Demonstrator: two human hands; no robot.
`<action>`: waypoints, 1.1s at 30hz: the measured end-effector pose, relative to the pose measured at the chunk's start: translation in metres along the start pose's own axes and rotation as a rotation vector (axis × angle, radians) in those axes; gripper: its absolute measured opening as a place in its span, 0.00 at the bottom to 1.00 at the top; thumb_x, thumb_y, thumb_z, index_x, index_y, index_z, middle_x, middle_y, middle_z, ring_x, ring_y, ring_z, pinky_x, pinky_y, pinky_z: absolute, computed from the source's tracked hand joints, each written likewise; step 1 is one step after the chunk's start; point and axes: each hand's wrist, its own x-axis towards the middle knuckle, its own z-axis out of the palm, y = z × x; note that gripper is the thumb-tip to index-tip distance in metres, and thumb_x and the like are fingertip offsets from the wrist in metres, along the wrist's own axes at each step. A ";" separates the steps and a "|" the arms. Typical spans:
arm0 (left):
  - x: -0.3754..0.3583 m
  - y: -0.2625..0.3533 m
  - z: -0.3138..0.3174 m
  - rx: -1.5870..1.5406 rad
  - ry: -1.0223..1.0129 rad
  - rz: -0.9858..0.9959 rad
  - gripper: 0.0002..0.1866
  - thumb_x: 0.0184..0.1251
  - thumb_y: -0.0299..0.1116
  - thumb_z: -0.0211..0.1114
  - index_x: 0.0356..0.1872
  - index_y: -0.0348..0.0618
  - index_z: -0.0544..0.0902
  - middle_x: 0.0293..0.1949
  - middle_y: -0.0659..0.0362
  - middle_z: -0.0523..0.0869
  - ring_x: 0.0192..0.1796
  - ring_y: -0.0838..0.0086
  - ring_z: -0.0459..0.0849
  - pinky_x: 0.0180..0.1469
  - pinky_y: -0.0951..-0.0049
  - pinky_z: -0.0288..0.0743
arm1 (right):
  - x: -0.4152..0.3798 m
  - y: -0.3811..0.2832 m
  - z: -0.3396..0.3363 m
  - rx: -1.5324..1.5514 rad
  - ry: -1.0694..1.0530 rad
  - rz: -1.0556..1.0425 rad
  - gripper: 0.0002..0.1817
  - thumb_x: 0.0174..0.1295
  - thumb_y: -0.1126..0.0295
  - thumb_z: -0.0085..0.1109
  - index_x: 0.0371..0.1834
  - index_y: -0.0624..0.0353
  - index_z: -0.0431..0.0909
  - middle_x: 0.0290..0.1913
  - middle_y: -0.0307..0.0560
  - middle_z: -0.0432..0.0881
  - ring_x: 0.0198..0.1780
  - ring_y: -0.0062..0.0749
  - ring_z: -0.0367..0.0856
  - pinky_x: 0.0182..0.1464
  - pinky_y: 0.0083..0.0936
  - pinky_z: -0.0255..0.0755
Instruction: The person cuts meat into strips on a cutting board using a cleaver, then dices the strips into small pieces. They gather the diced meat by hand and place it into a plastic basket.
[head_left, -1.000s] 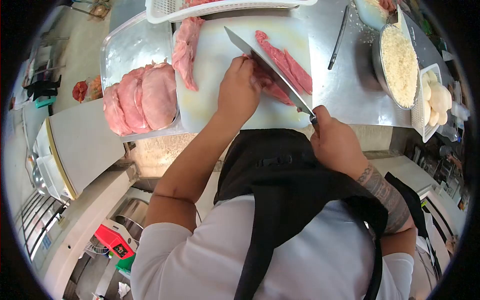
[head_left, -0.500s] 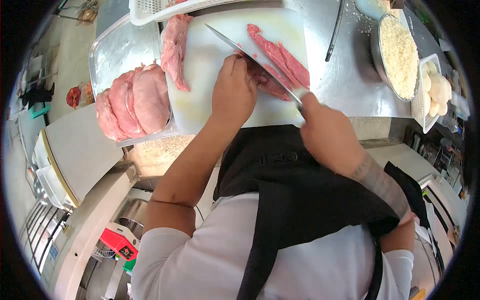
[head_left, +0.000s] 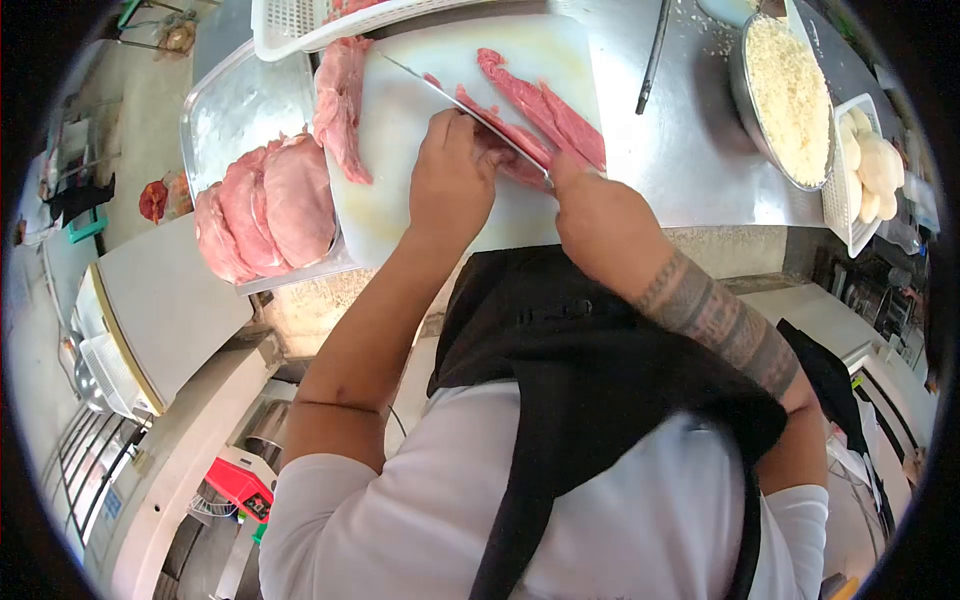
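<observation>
My right hand (head_left: 612, 225) is closed around the handle of a long knife (head_left: 455, 105). The blade slants up and left across the white cutting board (head_left: 400, 215), lying along a piece of raw meat (head_left: 522, 170). My left hand (head_left: 450, 180) holds that piece on the near side of the blade, its fingers curled over the meat and close to the edge. Just beyond the blade lies a narrow meat strip (head_left: 505, 122). Farther right rests a longer strip (head_left: 545, 108). A pale pink slab (head_left: 342, 110) lies along the board's left edge.
Large pieces of raw meat (head_left: 265, 205) fill the near end of a metal tray (head_left: 235, 95) at left. A white basket (head_left: 300, 30) stands behind the board. To the right are a dark rod (head_left: 655, 60), a bowl of whitish crumbs (head_left: 790, 100) and a basket of pale round items (head_left: 875, 170).
My right hand has drawn in leftward with the knife, and the blade has shifted up and left along the meat. A thin strip now shows more clearly beyond the blade. My left hand stays on the meat.
</observation>
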 end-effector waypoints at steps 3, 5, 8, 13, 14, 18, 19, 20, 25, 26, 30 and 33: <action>0.000 0.000 0.002 0.016 0.027 -0.008 0.22 0.62 0.29 0.79 0.55 0.38 0.80 0.58 0.47 0.83 0.60 0.46 0.84 0.60 0.52 0.81 | -0.040 -0.006 -0.023 -0.037 -0.088 0.073 0.09 0.74 0.72 0.50 0.55 0.60 0.71 0.34 0.63 0.87 0.38 0.61 0.90 0.40 0.58 0.81; 0.001 -0.003 0.006 0.012 0.056 -0.001 0.22 0.61 0.29 0.79 0.54 0.38 0.80 0.58 0.47 0.83 0.60 0.47 0.84 0.60 0.53 0.80 | -0.052 0.006 -0.022 -0.084 -0.214 0.178 0.10 0.74 0.72 0.50 0.55 0.61 0.71 0.34 0.62 0.87 0.38 0.61 0.90 0.40 0.57 0.82; -0.001 -0.009 0.010 -0.020 0.073 0.031 0.22 0.61 0.30 0.80 0.54 0.38 0.80 0.58 0.47 0.83 0.61 0.47 0.83 0.60 0.53 0.80 | -0.024 0.017 0.014 -0.025 -0.075 0.068 0.11 0.74 0.73 0.50 0.56 0.62 0.71 0.34 0.63 0.88 0.38 0.61 0.90 0.41 0.57 0.83; -0.002 -0.012 0.008 -0.011 0.077 0.055 0.23 0.62 0.33 0.80 0.54 0.38 0.80 0.58 0.46 0.83 0.61 0.47 0.83 0.61 0.53 0.80 | 0.004 0.014 0.031 0.014 0.023 0.001 0.12 0.73 0.73 0.50 0.57 0.62 0.71 0.34 0.63 0.87 0.37 0.63 0.90 0.40 0.58 0.82; -0.001 -0.011 0.008 -0.010 0.078 0.062 0.23 0.62 0.34 0.80 0.54 0.38 0.80 0.58 0.45 0.83 0.61 0.47 0.83 0.61 0.53 0.80 | -0.005 0.012 0.027 0.012 0.034 -0.013 0.12 0.72 0.73 0.51 0.57 0.63 0.71 0.33 0.63 0.87 0.37 0.63 0.90 0.40 0.58 0.82; -0.003 -0.012 0.007 -0.034 0.087 0.069 0.23 0.63 0.36 0.80 0.54 0.39 0.81 0.58 0.45 0.83 0.62 0.46 0.83 0.62 0.53 0.80 | -0.058 0.027 0.004 -0.003 -0.140 0.136 0.13 0.71 0.72 0.53 0.56 0.62 0.72 0.33 0.64 0.87 0.37 0.64 0.89 0.40 0.60 0.81; -0.003 -0.012 0.009 -0.052 0.095 0.073 0.24 0.63 0.37 0.80 0.54 0.39 0.81 0.58 0.45 0.83 0.62 0.46 0.83 0.62 0.53 0.80 | -0.060 0.040 0.017 -0.011 -0.137 0.136 0.13 0.71 0.72 0.54 0.56 0.62 0.72 0.34 0.65 0.87 0.37 0.64 0.89 0.41 0.60 0.81; -0.004 -0.013 0.011 -0.040 0.101 0.082 0.24 0.63 0.37 0.81 0.55 0.39 0.81 0.58 0.45 0.83 0.62 0.46 0.83 0.62 0.53 0.80 | -0.061 0.051 0.027 -0.021 -0.131 0.137 0.14 0.70 0.72 0.54 0.56 0.62 0.72 0.34 0.66 0.87 0.37 0.64 0.89 0.41 0.60 0.81; -0.004 -0.017 0.009 -0.011 0.088 0.065 0.25 0.62 0.39 0.82 0.55 0.40 0.82 0.58 0.45 0.83 0.61 0.47 0.84 0.61 0.54 0.81 | -0.012 0.073 0.026 0.109 -0.017 0.058 0.17 0.65 0.73 0.61 0.54 0.64 0.69 0.34 0.66 0.86 0.41 0.68 0.86 0.44 0.60 0.78; -0.003 -0.017 0.009 -0.015 0.090 0.076 0.25 0.62 0.39 0.82 0.55 0.40 0.82 0.57 0.46 0.83 0.61 0.48 0.84 0.61 0.54 0.81 | -0.010 0.078 0.020 0.136 -0.007 0.045 0.17 0.65 0.73 0.60 0.54 0.64 0.69 0.34 0.66 0.86 0.40 0.68 0.86 0.43 0.60 0.77; -0.008 -0.018 0.010 -0.013 0.124 0.066 0.25 0.60 0.39 0.83 0.54 0.40 0.82 0.56 0.48 0.83 0.59 0.49 0.84 0.60 0.54 0.81 | -0.035 0.052 -0.009 0.116 -0.002 0.072 0.15 0.67 0.73 0.60 0.55 0.61 0.70 0.35 0.65 0.87 0.39 0.67 0.88 0.43 0.59 0.80; -0.006 -0.016 0.008 0.000 0.108 0.040 0.26 0.60 0.38 0.83 0.54 0.39 0.82 0.56 0.49 0.83 0.58 0.49 0.84 0.59 0.54 0.81 | -0.058 0.032 -0.029 0.128 0.021 0.065 0.15 0.67 0.73 0.61 0.54 0.59 0.69 0.34 0.64 0.87 0.38 0.67 0.88 0.41 0.58 0.80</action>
